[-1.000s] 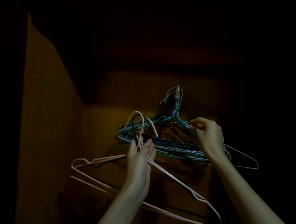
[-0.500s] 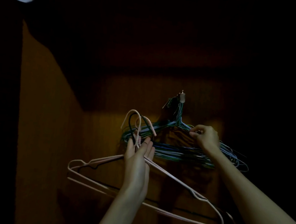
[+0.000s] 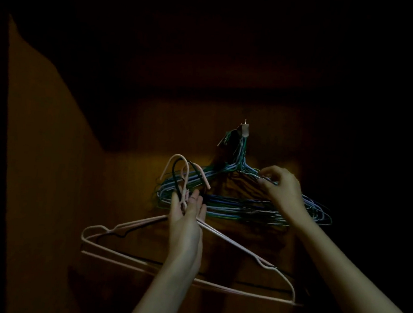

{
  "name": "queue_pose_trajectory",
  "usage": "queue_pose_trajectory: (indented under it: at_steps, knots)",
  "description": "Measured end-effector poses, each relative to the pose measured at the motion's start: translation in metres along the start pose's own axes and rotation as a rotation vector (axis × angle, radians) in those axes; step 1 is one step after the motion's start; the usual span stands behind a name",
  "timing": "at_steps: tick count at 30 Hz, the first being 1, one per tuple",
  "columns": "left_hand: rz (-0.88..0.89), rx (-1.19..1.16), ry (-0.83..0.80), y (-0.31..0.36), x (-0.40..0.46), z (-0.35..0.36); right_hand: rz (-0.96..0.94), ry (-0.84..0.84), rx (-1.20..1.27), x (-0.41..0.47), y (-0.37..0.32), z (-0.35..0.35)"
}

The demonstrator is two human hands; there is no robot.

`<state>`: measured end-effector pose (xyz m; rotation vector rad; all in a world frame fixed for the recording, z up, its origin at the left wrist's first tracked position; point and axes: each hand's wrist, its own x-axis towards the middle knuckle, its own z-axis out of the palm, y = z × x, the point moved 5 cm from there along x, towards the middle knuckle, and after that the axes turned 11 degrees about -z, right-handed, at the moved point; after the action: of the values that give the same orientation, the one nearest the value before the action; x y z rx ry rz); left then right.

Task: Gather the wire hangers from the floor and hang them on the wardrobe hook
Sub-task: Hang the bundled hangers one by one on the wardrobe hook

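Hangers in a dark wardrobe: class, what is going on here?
A person is hanging wire hangers inside a wardrobe. The left hand holds a few pink hangers by their necks, hooks up, not yet on the hook. The right hand grips the shoulder of the blue-green bunch that already hangs from that hook. It is too dark to tell more.

I can read no text, label, brand, number or sign here; the view is very dark, and I see no lettering on the hangers (image 3: pixel 233 204) or the wardrobe (image 3: pixel 48 166).
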<state>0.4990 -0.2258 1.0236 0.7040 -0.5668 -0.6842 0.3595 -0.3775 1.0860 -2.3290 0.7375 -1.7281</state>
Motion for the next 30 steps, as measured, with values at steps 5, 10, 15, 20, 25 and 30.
queue_pose_trajectory:
  at_steps: [5, 10, 15, 20, 25, 30]
  knots:
    - [-0.006, 0.002, -0.003, -0.006, -0.005, 0.004, -0.040, -0.231, 0.233, -0.053, -0.045, 0.017]
    - [-0.019, -0.004, -0.003, -0.010, -0.014, 0.005, -0.046, -0.425, 0.380, -0.089, -0.073, 0.035]
    - [-0.070, 0.037, -0.021, -0.014, -0.023, 0.000, -0.040, -0.490, 0.458, -0.099, -0.070, 0.041]
    - [-0.155, 0.108, -0.058, -0.015, -0.029, -0.006, 0.010, -0.512, 0.472, -0.103, -0.065, 0.045]
    - [-0.197, 0.173, -0.113, -0.015, -0.042, -0.009, 0.085, -0.439, 0.465, -0.109, -0.059, 0.043]
    - [-0.205, 0.130, -0.113, -0.012, -0.050, -0.009, 0.084, -0.435, 0.391, -0.108, -0.055, 0.035]
